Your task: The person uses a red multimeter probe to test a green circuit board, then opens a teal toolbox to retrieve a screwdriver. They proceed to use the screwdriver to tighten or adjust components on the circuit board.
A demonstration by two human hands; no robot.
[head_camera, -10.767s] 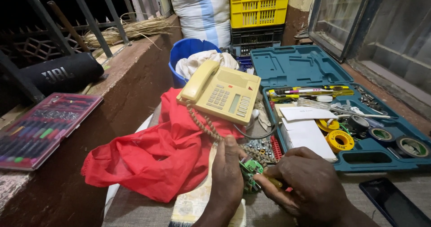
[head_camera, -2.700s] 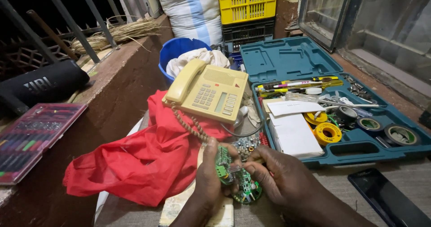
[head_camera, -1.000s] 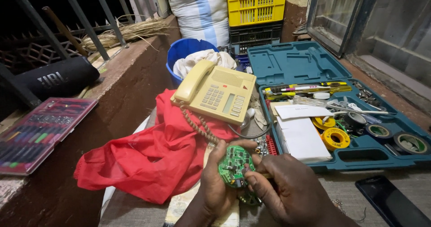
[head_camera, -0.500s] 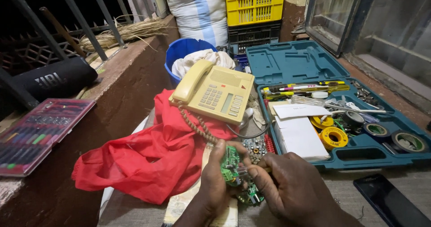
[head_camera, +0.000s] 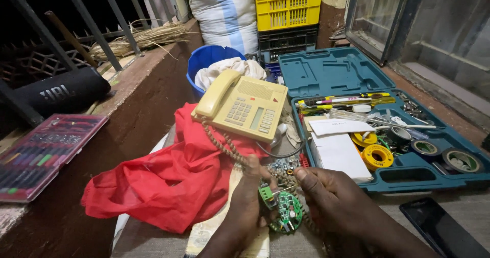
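My left hand (head_camera: 244, 212) and my right hand (head_camera: 331, 205) together hold a small round green circuit board (head_camera: 286, 214) with a green terminal block (head_camera: 266, 193), low in the middle of the head view. The board is tilted, its component face toward me. My right thumb and forefinger pinch its upper right edge; my left fingers grip its left side. Just beyond the hands lies a beige desk telephone (head_camera: 242, 104) with a coiled cord (head_camera: 224, 144), resting on a crumpled red cloth (head_camera: 173, 174).
An open teal tool case (head_camera: 332, 71) on the right holds screwdrivers, tape rolls (head_camera: 376, 156) and a white box (head_camera: 339, 153). A dark phone (head_camera: 444, 227) lies at bottom right. A blue bucket (head_camera: 204, 59), yellow crate (head_camera: 287, 5), black speaker (head_camera: 61, 89) and red parts box (head_camera: 43, 153) surround.
The hands have turned the green board from nearly edge-on to face-on and shifted it slightly down and to the right. The rest stays put.
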